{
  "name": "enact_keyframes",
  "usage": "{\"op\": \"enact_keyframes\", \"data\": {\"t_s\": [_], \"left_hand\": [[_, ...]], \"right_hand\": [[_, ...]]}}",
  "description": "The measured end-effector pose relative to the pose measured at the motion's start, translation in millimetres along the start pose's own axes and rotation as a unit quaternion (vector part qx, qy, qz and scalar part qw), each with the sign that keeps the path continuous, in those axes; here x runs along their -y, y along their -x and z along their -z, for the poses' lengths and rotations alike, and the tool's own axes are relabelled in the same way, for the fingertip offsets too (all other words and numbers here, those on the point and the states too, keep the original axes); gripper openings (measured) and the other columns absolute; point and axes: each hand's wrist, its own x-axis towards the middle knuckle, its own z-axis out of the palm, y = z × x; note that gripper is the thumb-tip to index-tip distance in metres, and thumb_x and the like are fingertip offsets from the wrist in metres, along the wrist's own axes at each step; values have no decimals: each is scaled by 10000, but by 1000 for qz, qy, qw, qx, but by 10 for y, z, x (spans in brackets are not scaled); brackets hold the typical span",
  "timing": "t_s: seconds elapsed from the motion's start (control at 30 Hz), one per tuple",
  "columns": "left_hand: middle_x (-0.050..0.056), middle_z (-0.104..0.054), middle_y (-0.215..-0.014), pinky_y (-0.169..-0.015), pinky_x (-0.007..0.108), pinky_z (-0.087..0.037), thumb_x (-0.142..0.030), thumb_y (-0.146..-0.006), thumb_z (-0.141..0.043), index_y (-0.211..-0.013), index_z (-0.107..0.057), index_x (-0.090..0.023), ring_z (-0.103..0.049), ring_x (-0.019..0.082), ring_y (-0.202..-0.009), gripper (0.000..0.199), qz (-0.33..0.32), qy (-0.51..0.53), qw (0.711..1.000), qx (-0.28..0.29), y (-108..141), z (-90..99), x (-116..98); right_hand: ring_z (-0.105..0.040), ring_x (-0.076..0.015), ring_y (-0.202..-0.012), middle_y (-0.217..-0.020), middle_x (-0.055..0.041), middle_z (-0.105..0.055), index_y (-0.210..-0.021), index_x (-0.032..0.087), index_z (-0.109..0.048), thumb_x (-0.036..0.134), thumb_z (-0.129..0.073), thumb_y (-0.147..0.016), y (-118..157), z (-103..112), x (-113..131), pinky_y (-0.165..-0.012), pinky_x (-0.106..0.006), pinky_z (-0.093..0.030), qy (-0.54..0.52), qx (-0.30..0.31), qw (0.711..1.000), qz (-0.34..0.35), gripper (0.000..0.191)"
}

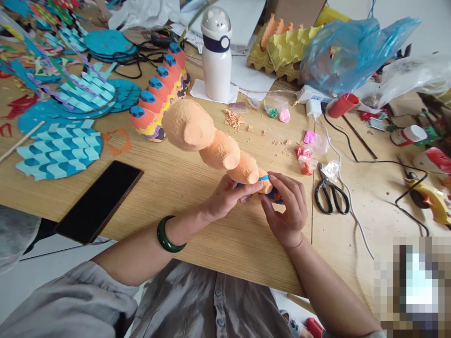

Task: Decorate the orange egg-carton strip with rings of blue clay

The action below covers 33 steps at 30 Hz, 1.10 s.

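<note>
My left hand point(227, 197) grips the lower end of a peach-coloured, lumpy segmented body of modelling foam point(214, 145), which tilts up and away to the left. My right hand point(285, 206) pinches the narrow end of that body point(266, 185), where a blue strip point(264, 179) wraps around it. The fingers of both hands nearly meet there and hide part of the strip. A green bangle point(170, 234) circles my left wrist. A painted segmented body point(158, 98) in orange, yellow and blue lies beyond my hands, apart from them.
The wooden table holds a black phone point(98, 201), blue paper scale discs point(59, 150), a white bottle point(216, 56), black scissors point(329, 195), a yellow glue gun point(428, 199), a white cable, foam crumbs and a blue plastic bag point(355, 54).
</note>
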Motion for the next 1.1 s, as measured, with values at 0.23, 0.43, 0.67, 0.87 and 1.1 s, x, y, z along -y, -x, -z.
{"op": "enact_keyframes", "data": {"t_s": [0.23,0.43,0.67,0.87,1.1], "left_hand": [[-38,-516,-638,-506,234,-355,-524,-843,-771,-823,-664,-173,-409,78,-549,367,-7,-20,999,-44,38,-62,25],[-72,-429,-523,-429,221,-370,-511,-807,-822,-795,-685,-147,-366,59,-454,390,7,33,999,-17,-44,-50,-24],[-53,-462,-590,-437,193,-409,-416,-833,-836,-741,-671,-137,-406,46,-495,337,-9,24,999,22,-48,-16,-82],[-11,-595,-657,-418,198,-396,-409,-811,-846,-725,-684,-135,-452,47,-484,330,-15,-4,1000,17,-56,-10,-89],[-5,-632,-643,-434,207,-407,-399,-816,-836,-775,-712,-142,-479,55,-462,288,-6,-40,999,33,-46,20,-111]], "right_hand": [[-756,-294,-1058,-1186,-139,-787,-1364,245,-627,164,-738,-921,1,-31,22,-800,-459,-644,13,-7,1000,1,464],[-742,-260,-1011,-1154,-136,-778,-1299,222,-661,192,-767,-919,25,-37,-16,-795,-417,-619,-25,-4,999,-36,395],[-748,-264,-1028,-1162,-126,-778,-1283,238,-674,215,-718,-959,30,-23,-26,-828,-442,-625,-55,4,996,-76,328],[-754,-246,-1017,-1151,-110,-782,-1261,246,-686,226,-721,-963,17,-15,-9,-830,-429,-633,-72,12,992,-101,301],[-742,-274,-1087,-1180,-122,-770,-1261,237,-694,238,-685,-970,-51,73,9,-904,-472,-626,-101,32,987,-121,291]]}}
